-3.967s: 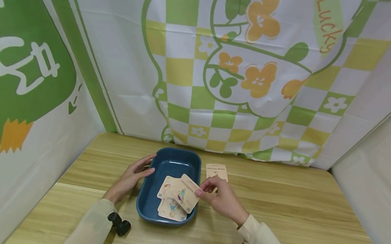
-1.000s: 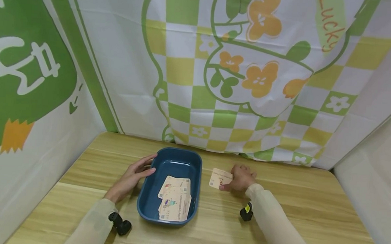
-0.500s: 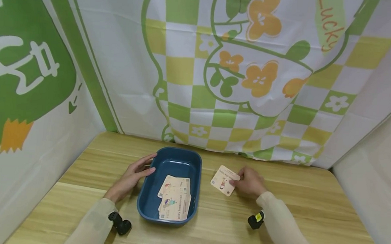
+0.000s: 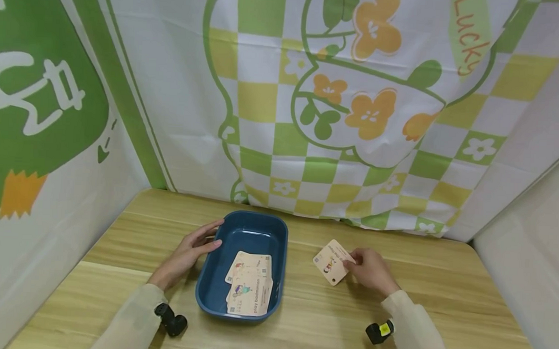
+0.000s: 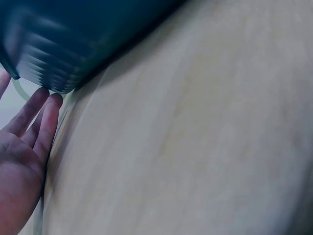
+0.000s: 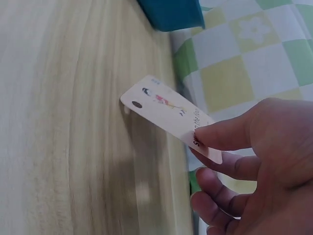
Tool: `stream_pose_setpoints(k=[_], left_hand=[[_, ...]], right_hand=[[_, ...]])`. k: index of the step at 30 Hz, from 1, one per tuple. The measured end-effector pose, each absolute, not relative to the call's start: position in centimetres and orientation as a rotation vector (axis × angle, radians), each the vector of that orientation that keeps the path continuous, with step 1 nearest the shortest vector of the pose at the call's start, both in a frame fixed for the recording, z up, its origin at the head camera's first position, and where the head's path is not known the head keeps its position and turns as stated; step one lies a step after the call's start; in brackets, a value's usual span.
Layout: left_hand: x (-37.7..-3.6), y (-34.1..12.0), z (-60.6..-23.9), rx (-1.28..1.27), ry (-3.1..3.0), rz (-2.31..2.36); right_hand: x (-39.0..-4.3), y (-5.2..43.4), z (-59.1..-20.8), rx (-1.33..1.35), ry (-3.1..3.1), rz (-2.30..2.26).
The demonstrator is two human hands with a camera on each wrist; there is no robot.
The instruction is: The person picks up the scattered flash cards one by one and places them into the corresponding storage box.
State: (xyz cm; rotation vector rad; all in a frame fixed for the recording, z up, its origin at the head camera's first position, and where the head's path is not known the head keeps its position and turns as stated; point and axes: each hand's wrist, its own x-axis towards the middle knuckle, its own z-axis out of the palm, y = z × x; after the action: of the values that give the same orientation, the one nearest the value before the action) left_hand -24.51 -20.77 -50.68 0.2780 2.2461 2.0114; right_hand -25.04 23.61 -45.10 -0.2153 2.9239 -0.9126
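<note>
here right hand point(image 4: 371, 269) pinches card point(image 4: 333, 261)

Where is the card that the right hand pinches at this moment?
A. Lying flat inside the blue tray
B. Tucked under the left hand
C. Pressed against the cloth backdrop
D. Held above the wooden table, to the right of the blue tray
D: the right hand pinches the card clear of the table, right of the blue tray.
</note>
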Motion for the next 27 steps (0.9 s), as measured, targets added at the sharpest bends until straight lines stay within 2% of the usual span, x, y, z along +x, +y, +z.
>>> stream_pose_setpoints(k=[11,19,27], left_hand=[[-24.5,-20.6,-50.7,0.262,2.253,2.012],[-24.5,-20.6,-50.7,0.268,2.268,2.002],[-24.6,-20.6,-50.8,0.257,2.267,2.004]], right_hand=[[-23.7,22.1,-43.5,-0.328,2.79,-1.217],[-22.2,17.7,-42.1,-0.488,2.751,-1.424],[-20.9,13.4,-42.3,-0.619,2.715,-1.464]])
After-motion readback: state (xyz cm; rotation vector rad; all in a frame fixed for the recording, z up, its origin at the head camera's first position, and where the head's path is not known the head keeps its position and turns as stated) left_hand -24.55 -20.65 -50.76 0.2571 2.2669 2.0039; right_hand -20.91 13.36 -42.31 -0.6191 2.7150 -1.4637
